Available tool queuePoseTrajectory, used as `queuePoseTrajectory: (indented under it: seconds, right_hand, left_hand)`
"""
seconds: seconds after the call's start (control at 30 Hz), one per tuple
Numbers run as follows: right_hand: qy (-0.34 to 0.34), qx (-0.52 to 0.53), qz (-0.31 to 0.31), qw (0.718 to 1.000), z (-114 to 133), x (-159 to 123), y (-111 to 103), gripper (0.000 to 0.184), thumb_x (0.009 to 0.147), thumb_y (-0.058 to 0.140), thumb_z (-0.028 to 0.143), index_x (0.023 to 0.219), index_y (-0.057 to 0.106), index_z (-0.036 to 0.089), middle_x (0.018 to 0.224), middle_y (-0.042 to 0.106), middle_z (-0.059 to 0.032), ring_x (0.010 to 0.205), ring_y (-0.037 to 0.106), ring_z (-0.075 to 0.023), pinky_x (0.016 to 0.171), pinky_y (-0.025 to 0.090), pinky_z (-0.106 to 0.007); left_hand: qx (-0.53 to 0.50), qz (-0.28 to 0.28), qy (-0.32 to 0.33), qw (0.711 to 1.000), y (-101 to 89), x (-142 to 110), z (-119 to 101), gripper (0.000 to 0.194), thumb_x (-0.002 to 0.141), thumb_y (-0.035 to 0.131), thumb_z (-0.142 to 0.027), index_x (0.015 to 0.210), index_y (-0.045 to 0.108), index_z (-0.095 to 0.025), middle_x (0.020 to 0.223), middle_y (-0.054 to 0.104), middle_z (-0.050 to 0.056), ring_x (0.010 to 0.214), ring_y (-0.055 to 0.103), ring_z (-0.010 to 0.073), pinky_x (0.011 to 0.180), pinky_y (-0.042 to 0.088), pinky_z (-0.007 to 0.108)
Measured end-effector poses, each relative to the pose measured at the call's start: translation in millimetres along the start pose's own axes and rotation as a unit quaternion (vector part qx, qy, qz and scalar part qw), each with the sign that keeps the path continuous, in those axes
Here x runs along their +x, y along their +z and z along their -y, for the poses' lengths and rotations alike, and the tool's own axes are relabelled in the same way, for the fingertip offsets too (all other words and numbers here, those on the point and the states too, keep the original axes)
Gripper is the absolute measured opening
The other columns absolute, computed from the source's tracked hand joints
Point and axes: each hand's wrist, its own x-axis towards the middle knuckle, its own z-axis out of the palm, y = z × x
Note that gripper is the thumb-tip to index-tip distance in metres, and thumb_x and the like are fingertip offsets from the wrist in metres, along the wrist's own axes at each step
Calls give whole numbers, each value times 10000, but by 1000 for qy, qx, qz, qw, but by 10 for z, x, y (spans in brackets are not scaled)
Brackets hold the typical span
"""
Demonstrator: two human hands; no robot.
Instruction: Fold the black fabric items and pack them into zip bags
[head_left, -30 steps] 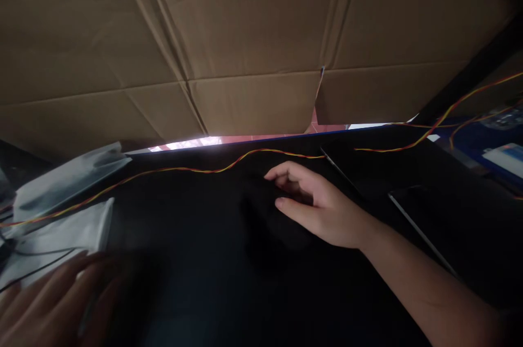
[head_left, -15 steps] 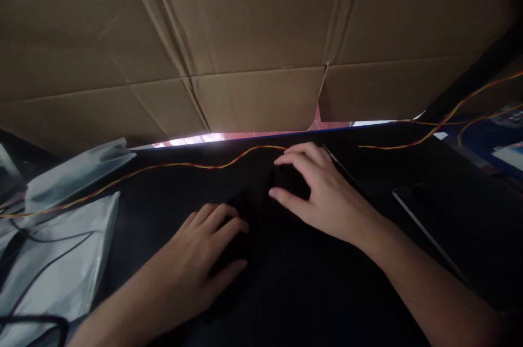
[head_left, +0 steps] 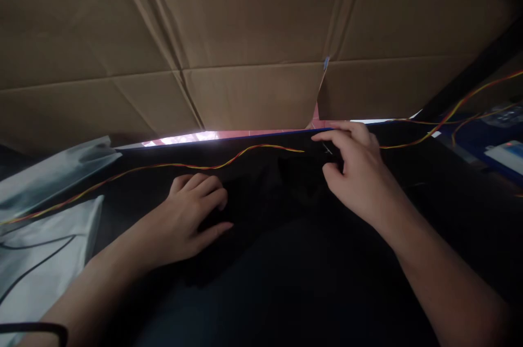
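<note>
My left hand [head_left: 200, 213] is over the black surface [head_left: 261, 238], its fingers loosely bent and the thumb held apart. I see nothing in it. Farther right, near the back edge, my right hand [head_left: 357, 164] has its thumb and fingers spread with a gap between them. A thin bright sliver [head_left: 327, 148] shows in that gap, and I cannot make out what it belongs to. The red-and-yellow twisted wire [head_left: 229, 165] runs behind my left hand and breaks off from sight just left of my right hand. It shows again on the right.
A large cardboard sheet [head_left: 253, 25] stands along the back. Translucent plastic bags [head_left: 53, 178] lie at the left, with a black cable [head_left: 38, 265] over the nearer one. At the far right are a blue surface [head_left: 469, 145] and a white item [head_left: 509, 155].
My right hand has moved right and slightly away from me. My left hand has shifted left and upward in view. The light-edged dark object at the right is now mostly hidden.
</note>
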Motion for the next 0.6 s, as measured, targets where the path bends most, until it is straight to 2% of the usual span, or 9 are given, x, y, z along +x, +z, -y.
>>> queuePoseTrajectory:
  seconds: [0.07, 0.23, 0.3, 0.37, 0.4, 0.43, 0.47, 0.53, 0.6]
  right_hand:
    - [0, -21, 2, 1000, -29, -6, -6, 553, 816, 580, 11, 1303, 669, 257, 1439, 586, -151, 1293, 585, -425, 993, 569, -621]
    - [-24, -125, 48, 991, -70, -24, 3, 492, 868, 649, 97, 1344, 681, 217, 1483, 569, -204, 1281, 557, -506, 902, 557, -679]
    - [-23, -106, 16, 994, -9, -5, -17, 456, 891, 626, 76, 1320, 701, 210, 1441, 589, -200, 1289, 559, -483, 952, 538, -657]
    - [-54, -30, 4, 998, 108, 14, -49, 346, 934, 602, 73, 1228, 730, 204, 1328, 641, -173, 1247, 601, -406, 994, 529, -579]
    - [-79, 28, 38, 996, 177, 17, -66, 265, 956, 608, 86, 1149, 741, 210, 1240, 674, -140, 1177, 640, -347, 972, 540, -512]
    - [-104, 92, 104, 985, 244, 13, -80, 182, 973, 632, 113, 1067, 744, 221, 1144, 702, -95, 1079, 675, -284, 914, 551, -440]
    - [-122, 152, 194, 962, 304, 4, -92, 117, 981, 665, 147, 996, 743, 233, 1053, 720, -47, 967, 691, -225, 832, 548, -376]
    - [-133, 231, 369, 890, 383, -24, -106, 81, 961, 727, 187, 911, 750, 248, 918, 729, 28, 801, 677, -146, 705, 504, -298]
    - [-126, 264, 469, 833, 400, -53, -115, 59, 913, 776, 198, 896, 781, 254, 863, 729, 53, 750, 668, -119, 670, 478, -266]
  left_hand:
    - [-5, 11, -1, 1000, -24, -26, -7, 383, 941, 703, -620, 994, 651, -244, 1019, 623, 46, 981, 593, 287, 985, 456, 512]
    - [-21, 24, -7, 999, -55, -102, 22, 654, 808, 787, -772, 1186, 614, -267, 1219, 620, 72, 1149, 590, 350, 1143, 377, 647]
    - [-21, 30, -8, 999, -43, -128, 36, 804, 746, 801, -833, 1284, 589, -274, 1330, 600, 95, 1259, 558, 397, 1187, 329, 698]
    - [-21, 36, -8, 999, -29, -141, 41, 956, 688, 796, -892, 1378, 564, -271, 1412, 578, 116, 1344, 512, 440, 1206, 306, 725]
    - [-24, 40, -8, 999, -24, -143, 42, 1023, 661, 790, -916, 1418, 552, -270, 1443, 568, 124, 1375, 490, 457, 1212, 303, 729]
    - [-28, 45, -8, 999, -21, -143, 44, 1071, 645, 782, -934, 1452, 542, -272, 1469, 559, 129, 1399, 472, 469, 1214, 304, 730]
    - [-33, 49, -10, 998, -21, -143, 48, 1077, 660, 769, -938, 1480, 535, -280, 1493, 549, 128, 1422, 455, 477, 1217, 306, 726]
    - [-40, 50, -19, 998, -26, -140, 68, 929, 795, 719, -879, 1510, 532, -317, 1518, 545, 110, 1446, 445, 465, 1218, 309, 707]
    - [-29, 34, -27, 999, -40, -136, 100, 647, 959, 653, -725, 1484, 563, -358, 1500, 572, 79, 1429, 476, 423, 1211, 312, 674]
